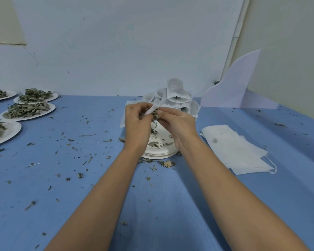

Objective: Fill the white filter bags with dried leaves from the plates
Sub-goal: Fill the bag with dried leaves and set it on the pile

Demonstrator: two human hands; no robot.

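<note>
Centre frame: your left hand (137,124) pinches a white filter bag (151,111) over the near-empty plate stack (158,153), likely so stray bits drop onto it. Your right hand (177,124), fingers closed on a tuft of dried leaves (156,115), feeds it in. The bag's visible edge slants up to the right, its mouth apparently facing the right hand; the rest is hidden. Filled bags (174,98) pile just behind.

Bare left hand (137,125); bare right hand (179,126); both forearms uncovered down to frame edge
</note>
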